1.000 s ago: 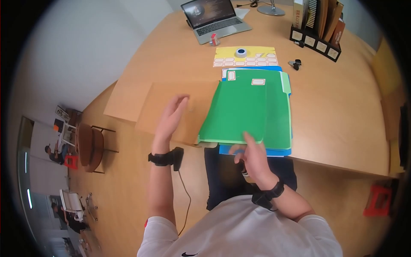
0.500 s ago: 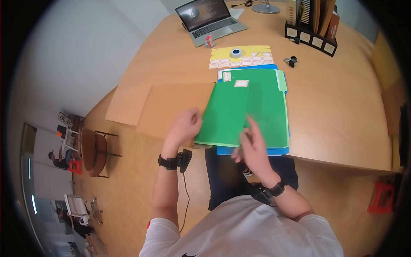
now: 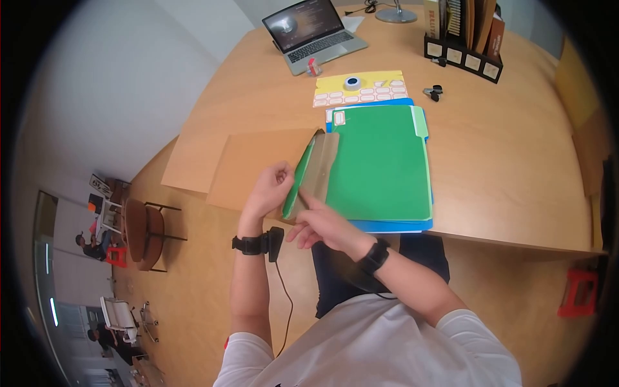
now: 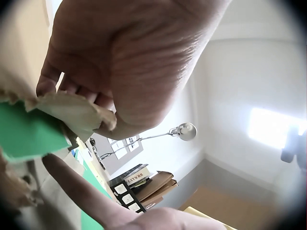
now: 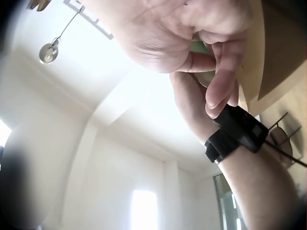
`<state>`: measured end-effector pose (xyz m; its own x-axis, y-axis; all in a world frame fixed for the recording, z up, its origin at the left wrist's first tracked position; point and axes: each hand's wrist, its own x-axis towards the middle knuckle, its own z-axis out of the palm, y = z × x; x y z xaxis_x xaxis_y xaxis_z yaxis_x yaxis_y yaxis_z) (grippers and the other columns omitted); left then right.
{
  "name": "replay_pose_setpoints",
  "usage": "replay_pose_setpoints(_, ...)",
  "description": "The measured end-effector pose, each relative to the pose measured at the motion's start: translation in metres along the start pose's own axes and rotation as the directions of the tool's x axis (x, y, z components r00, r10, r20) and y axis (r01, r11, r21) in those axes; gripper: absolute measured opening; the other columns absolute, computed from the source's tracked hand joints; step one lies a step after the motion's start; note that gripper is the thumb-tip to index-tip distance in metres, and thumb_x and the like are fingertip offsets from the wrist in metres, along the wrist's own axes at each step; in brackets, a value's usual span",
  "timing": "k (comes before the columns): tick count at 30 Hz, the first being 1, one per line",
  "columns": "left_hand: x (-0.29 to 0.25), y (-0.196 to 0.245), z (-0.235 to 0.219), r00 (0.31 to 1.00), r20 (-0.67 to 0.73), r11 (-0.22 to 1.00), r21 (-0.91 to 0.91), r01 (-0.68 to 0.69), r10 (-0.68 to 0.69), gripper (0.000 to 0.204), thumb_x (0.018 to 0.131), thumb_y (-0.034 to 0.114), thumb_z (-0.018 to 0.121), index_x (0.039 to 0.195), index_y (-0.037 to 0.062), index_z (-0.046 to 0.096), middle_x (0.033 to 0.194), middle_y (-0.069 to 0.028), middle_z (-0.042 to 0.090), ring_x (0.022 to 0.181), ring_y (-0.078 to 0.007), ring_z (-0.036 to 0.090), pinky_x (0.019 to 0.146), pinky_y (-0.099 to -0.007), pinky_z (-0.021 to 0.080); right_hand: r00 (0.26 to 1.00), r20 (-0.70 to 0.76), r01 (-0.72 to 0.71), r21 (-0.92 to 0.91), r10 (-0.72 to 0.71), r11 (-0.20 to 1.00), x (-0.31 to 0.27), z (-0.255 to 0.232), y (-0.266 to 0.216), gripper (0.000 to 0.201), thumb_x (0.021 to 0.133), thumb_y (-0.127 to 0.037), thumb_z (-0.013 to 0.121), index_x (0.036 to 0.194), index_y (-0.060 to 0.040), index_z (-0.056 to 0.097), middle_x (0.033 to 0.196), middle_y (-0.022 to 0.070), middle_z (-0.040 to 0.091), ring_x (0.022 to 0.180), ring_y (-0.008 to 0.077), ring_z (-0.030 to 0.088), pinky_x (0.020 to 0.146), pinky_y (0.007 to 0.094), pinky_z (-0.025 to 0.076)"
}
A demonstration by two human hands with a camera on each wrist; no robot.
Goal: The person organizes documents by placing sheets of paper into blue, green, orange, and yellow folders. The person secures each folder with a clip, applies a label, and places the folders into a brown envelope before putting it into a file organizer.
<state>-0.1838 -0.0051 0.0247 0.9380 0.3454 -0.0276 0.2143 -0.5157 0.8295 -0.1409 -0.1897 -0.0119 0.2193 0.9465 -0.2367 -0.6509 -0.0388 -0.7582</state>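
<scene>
Gripping the near edge of the brown envelope (image 3: pixel 261 164), my left hand (image 3: pixel 271 188) had its fingers curled round the paper lip, as the left wrist view confirmed with fingertips (image 4: pixel 48 86) pinching a torn-looking brown flap. My right hand (image 3: pixel 321 222) reached across with one finger extended against a green sheet (image 3: pixel 298 180) that stood on edge, half inside the envelope's mouth; whether that hand pinched the sheet I could not tell from the head view. The right wrist view showed its fingers (image 5: pixel 223 72) bent toward a sliver of green, yet the contact itself was hidden.

Beside the envelope lay a green folder (image 3: pixel 380 161) flat on a blue folder (image 3: pixel 393 226), whose near edge slightly overhung the table (image 3: pixel 516 161) rim. To the right of the stack the tabletop was bare wood, giving free room; to the left the envelope reached just short of the table's edge. Farther off sat a yellow label sheet (image 3: pixel 371 87) bearing a roll of tape (image 3: pixel 352 82), a laptop (image 3: pixel 313 32) and a file rack (image 3: pixel 461 39).

Only the left wrist view showed a desk lamp (image 4: pixel 184 131) against the wall; only the head view showed the whole layout.
</scene>
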Motion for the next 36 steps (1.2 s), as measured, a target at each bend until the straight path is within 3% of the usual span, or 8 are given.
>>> replay_pose_setpoints(8,0.000,-0.014,0.002,0.996,-0.071,0.995,-0.087,-0.059,0.053,0.015,0.102,0.010,0.056,0.090,0.0016,0.057,0.075,0.0047,0.051,0.072,-0.0029,0.047,0.063,-0.0229,0.040,1.000,-0.018,-0.009,-0.005,0.009,1.000,-0.012,-0.001,-0.010,0.086,0.091,-0.008,0.049,0.164,-0.0133,0.004,0.085,0.0146,0.071,0.056,0.0198,0.066,0.050,0.0289,0.054)
replay_pose_setpoints(11,-0.003,-0.019,0.003,0.995,-0.074,0.996,-0.043,-0.076,0.072,0.017,0.103,0.011,0.056,0.089,0.0018,0.054,0.074,0.0057,0.048,0.071,-0.0031,0.043,0.062,-0.0231,0.038,0.933,-0.188,0.220,-0.374,-0.306,0.901,-0.066,-0.015,-0.027,0.066,0.094,-0.013,0.054,0.157,-0.0111,0.034,0.084,0.0117,0.069,0.059,0.0218,0.066,0.051,0.0336,0.054)
replay_pose_setpoints(12,-0.010,-0.019,0.003,0.996,-0.064,0.998,-0.017,-0.066,0.065,0.017,0.103,0.011,0.056,0.088,0.0018,0.054,0.074,0.0061,0.047,0.071,-0.0032,0.042,0.061,-0.0233,0.037,0.791,-0.229,0.278,-0.691,-0.567,0.667,-0.079,-0.032,-0.030,0.052,0.096,-0.018,0.058,0.146,-0.0095,0.047,0.084,0.0117,0.068,0.061,0.0239,0.067,0.054,0.0358,0.055)
replay_pose_setpoints(14,-0.021,-0.013,0.008,0.989,-0.111,0.995,0.027,-0.095,0.097,0.022,0.101,0.015,0.062,0.085,0.0031,0.051,0.069,0.0039,0.042,0.066,-0.0069,0.040,0.058,-0.0263,0.036,0.518,-0.213,-0.022,-0.972,-0.829,0.236,-0.105,-0.065,-0.046,0.035,0.097,-0.028,0.063,0.124,-0.0066,0.064,0.086,0.0127,0.067,0.068,0.0287,0.068,0.061,0.0402,0.056)
replay_pose_setpoints(17,-0.041,-0.001,0.016,0.984,-0.131,0.956,0.282,-0.076,0.117,0.024,0.098,0.018,0.066,0.085,0.0040,0.051,0.066,-0.0003,0.041,0.061,-0.0119,0.041,0.057,-0.0298,0.037,0.359,-0.315,-0.521,-0.849,-0.879,0.091,-0.131,-0.106,-0.068,0.041,0.091,-0.044,0.071,0.102,-0.0047,0.066,0.090,0.0137,0.069,0.080,0.0338,0.070,0.070,0.0437,0.055)
replay_pose_setpoints(23,-0.054,0.016,0.026,0.986,-0.139,0.871,0.492,-0.009,0.089,0.024,0.095,0.016,0.066,0.084,0.0018,0.050,0.065,-0.0093,0.042,0.059,-0.0214,0.042,0.057,-0.0349,0.039,0.495,-0.505,-0.612,-0.780,-0.707,0.128,-0.135,-0.125,-0.070,0.051,0.082,-0.053,0.078,0.090,-0.0054,0.060,0.087,0.0140,0.070,0.082,0.0334,0.069,0.069,0.0449,0.053)
replay_pose_setpoints(29,-0.052,0.000,0.013,0.976,-0.199,0.937,0.348,-0.019,0.093,0.025,0.097,0.015,0.061,0.084,-0.0017,0.048,0.066,-0.0145,0.044,0.058,-0.0241,0.043,0.058,-0.0346,0.040,0.475,-0.601,-0.479,-0.789,-0.643,0.384,-0.141,-0.143,-0.078,0.041,0.089,-0.042,0.075,0.097,-0.0042,0.061,0.083,0.0177,0.069,0.079,0.0335,0.069,0.070,0.0427,0.052)
replay_pose_setpoints(36,-0.052,-0.009,0.018,0.968,-0.241,0.993,0.111,-0.045,0.071,0.027,0.102,0.013,0.058,0.081,0.0015,0.047,0.065,0.0002,0.038,0.062,-0.0078,0.037,0.055,-0.0274,0.034,0.332,-0.553,0.357,-0.676,-0.764,0.644,-0.157,-0.167,-0.061,0.028,0.101,-0.021,0.064,0.121,-0.0025,0.058,0.086,0.0066,0.068,0.077,0.0126,0.064,0.064,0.0277,0.049)
